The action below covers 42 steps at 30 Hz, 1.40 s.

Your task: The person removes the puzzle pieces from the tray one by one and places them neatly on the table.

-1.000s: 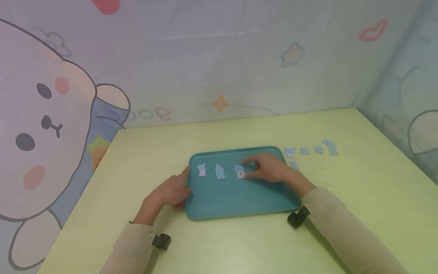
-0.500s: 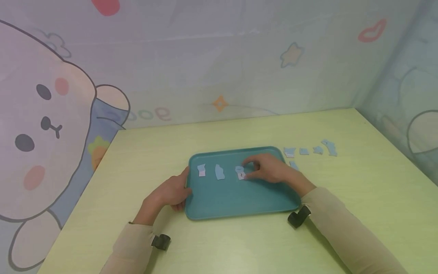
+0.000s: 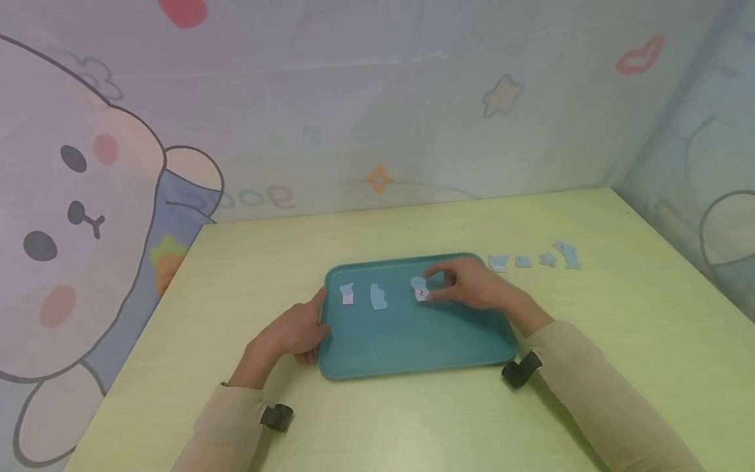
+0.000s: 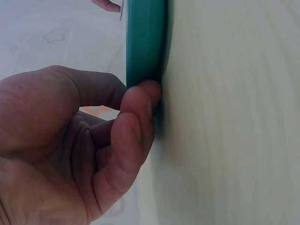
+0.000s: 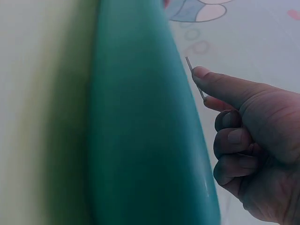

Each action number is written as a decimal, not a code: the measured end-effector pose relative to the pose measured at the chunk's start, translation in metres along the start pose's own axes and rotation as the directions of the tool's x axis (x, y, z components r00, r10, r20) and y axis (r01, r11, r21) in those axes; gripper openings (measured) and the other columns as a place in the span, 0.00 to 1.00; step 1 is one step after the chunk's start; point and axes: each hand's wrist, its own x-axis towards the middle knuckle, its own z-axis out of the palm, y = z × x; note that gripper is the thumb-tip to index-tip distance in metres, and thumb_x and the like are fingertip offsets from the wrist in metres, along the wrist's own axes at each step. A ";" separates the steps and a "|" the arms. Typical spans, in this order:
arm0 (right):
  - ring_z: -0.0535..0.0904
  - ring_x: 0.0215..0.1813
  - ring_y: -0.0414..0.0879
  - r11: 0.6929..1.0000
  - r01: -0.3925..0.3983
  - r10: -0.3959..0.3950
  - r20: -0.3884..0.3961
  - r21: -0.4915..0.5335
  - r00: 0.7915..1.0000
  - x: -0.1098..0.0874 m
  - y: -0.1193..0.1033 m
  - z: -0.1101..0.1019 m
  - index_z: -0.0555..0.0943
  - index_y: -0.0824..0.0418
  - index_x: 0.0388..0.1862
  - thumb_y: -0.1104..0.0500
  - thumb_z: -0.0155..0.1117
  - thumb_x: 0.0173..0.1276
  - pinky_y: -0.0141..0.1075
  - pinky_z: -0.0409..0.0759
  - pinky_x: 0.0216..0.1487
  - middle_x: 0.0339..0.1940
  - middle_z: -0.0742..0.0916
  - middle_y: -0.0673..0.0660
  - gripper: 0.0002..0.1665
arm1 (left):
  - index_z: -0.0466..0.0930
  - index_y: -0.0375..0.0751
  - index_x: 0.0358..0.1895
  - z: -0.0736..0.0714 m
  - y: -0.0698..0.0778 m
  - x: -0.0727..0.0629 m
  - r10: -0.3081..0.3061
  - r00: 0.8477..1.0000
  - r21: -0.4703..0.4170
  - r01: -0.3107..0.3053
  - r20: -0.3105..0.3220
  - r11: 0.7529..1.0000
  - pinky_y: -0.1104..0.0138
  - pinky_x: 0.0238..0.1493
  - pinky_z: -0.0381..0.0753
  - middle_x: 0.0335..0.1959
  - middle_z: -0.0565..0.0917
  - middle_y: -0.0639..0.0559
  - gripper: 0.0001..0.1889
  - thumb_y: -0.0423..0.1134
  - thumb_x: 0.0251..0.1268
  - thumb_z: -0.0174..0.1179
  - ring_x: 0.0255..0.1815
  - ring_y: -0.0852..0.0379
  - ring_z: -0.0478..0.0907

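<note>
A teal tray (image 3: 413, 347) lies on the table. At its left edge my left hand (image 3: 295, 330) grips the rim, with the thumb on top; in the left wrist view the curled fingers (image 4: 126, 140) reach under it. My right hand (image 3: 472, 283) pinches a small blue-and-white puzzle piece (image 3: 420, 289) between thumb and index finger over the tray's right half. Seen edge-on in the right wrist view, this thin piece (image 5: 194, 77) is tilted. Two more pieces lie in the tray: a blue-and-pink one (image 3: 347, 294) and a curved blue one (image 3: 378, 297).
Beyond the tray's right end, several loose pieces lie on the yellow table (image 3: 377, 419), among them a blue one with a pale edge (image 3: 498, 263), a small square one (image 3: 523, 261) and a long one (image 3: 569, 254). A printed backdrop (image 3: 377, 98) stands behind.
My right hand has moved slightly right and away from me, taking the pinched puzzle piece along. The left hand stays at the tray's edge.
</note>
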 end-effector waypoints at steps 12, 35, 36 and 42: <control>0.69 0.24 0.42 0.998 -0.063 0.063 -0.019 0.026 0.998 -0.009 -0.002 -0.025 0.87 0.56 0.62 0.49 0.78 0.67 0.35 0.70 0.28 0.19 0.76 0.47 0.27 | 0.35 0.29 0.85 0.000 -0.001 0.001 0.004 1.000 0.003 -0.004 0.002 1.000 0.63 0.23 0.84 0.18 0.82 0.45 0.42 0.31 0.76 0.48 0.15 0.56 0.80; 0.66 0.24 0.42 0.991 -0.127 0.127 -0.013 0.044 0.992 -0.030 0.014 -0.067 0.88 0.52 0.61 0.46 0.79 0.65 0.37 0.69 0.29 0.18 0.73 0.47 0.27 | 0.36 0.26 0.85 -0.001 0.000 0.003 0.022 1.000 0.013 -0.022 0.007 1.000 0.63 0.23 0.84 0.17 0.83 0.45 0.42 0.31 0.74 0.47 0.14 0.57 0.80; 0.67 0.24 0.42 0.990 -0.133 0.134 -0.014 0.040 0.991 -0.031 0.016 -0.069 0.88 0.52 0.61 0.46 0.79 0.65 0.37 0.69 0.29 0.18 0.74 0.48 0.27 | 0.36 0.26 0.85 -0.001 -0.001 0.003 0.022 1.000 0.014 -0.022 0.007 1.000 0.63 0.23 0.83 0.17 0.83 0.45 0.42 0.31 0.74 0.47 0.14 0.57 0.80; 0.68 0.24 0.42 0.986 -0.160 0.160 -0.012 0.048 0.987 -0.037 0.025 -0.078 0.88 0.50 0.59 0.46 0.80 0.63 0.36 0.69 0.28 0.19 0.76 0.48 0.26 | 0.36 0.28 0.85 0.000 0.000 0.003 0.005 1.000 0.014 -0.005 0.002 1.000 0.64 0.24 0.83 0.18 0.82 0.45 0.42 0.31 0.76 0.47 0.15 0.56 0.80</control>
